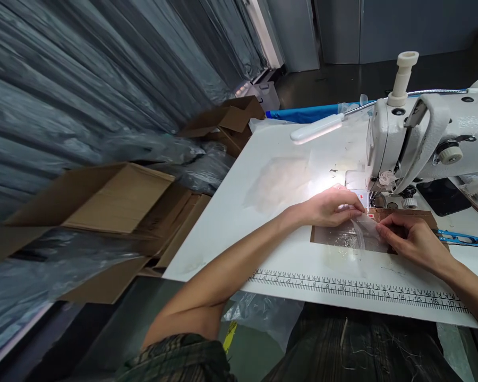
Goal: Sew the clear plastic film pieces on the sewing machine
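My left hand (pixel 330 207) lies close to the needle area of a white sewing machine (pixel 386 138), its thumb and fingers pinching the edge of a sheer white piece of material (pixel 368 231). The opposite edge of that piece is pinched by my right hand (pixel 416 239). Both hands are over a brown plate (pixel 422 215) set at the machine bed. Small red marks (pixel 370 216) show near my left fingertips. Just right of my right hand rest blue thread snips (pixel 464 239), partly hidden behind it.
A lamp (pixel 318 129) on a flexible neck lights the white table (pixel 239 212). A printed ruler (pixel 354 291) runs along the front edge. A black phone (pixel 444 196) lies beside the machine. Open cardboard boxes (pixel 119 196) and plastic film (pixel 207 164) stand left of the table.
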The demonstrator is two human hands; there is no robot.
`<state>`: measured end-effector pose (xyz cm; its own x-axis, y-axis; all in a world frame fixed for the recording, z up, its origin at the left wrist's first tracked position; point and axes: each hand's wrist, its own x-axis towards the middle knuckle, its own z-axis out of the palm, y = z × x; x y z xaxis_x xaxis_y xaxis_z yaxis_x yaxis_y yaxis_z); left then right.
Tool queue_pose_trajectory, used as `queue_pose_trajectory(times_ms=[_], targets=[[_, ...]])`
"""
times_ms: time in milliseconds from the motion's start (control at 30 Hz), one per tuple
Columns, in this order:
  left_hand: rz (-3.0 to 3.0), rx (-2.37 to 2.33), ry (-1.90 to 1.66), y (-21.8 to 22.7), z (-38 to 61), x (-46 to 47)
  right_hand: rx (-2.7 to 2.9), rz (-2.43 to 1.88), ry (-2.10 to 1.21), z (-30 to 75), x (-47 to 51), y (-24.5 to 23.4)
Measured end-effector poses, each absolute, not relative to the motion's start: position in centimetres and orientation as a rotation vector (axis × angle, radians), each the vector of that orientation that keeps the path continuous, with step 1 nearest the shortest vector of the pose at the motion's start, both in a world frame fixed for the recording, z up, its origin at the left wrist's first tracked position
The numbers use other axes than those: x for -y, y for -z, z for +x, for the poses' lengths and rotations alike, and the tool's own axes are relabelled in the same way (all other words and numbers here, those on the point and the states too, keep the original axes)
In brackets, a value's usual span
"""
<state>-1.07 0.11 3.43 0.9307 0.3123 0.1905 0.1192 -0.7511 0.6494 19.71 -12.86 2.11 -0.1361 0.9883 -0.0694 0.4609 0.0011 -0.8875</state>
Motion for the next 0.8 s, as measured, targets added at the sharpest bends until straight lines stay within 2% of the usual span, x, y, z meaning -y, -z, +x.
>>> queue_pose_trajectory(times_ms=[100,167,233,300,367,400,567,667,800], targets=[[2.117,-0.409,-0.256,-4.6,-2.3,-0.6,1.423,-1.503,-1.572,19.0,12.9,-2.6],[2.121,-0.463,-0.144,-5.2,-2.2,-1.1,1.474,-1.545,-1.619,18.2,12.7,-2.8],[2.302,-0.508,-0.071,-5.2,-1.3,-1.8,1.706,-1.737,-1.293,17.5,12.4,-2.7],[2.570,-0.534,-0.032,-4.7,0.2,-2.9,1.904,-1.938,-0.736,17.1,12.1,-2.2],[2.826,-0.502,-0.029,-3.9,1.7,-3.9,1.979,-1.983,-0.296,16.9,11.9,-1.5],[2.940,-0.479,-0.058,-3.6,2.2,-4.4,2.001,-1.950,-0.178,17.0,11.9,-1.1],[3.224,-0.471,-0.474,-2.9,1.3,-3.5,2.065,-1.787,-0.044,17.8,11.6,0.2],[3.095,-0.087,-0.671,-2.9,-1.0,-0.6,2.081,-1.738,-0.046,18.2,11.4,0.3],[3.124,0.139,-0.517,-1.9,-2.4,2.1,2.119,-1.689,-0.046,18.4,11.2,0.2]])
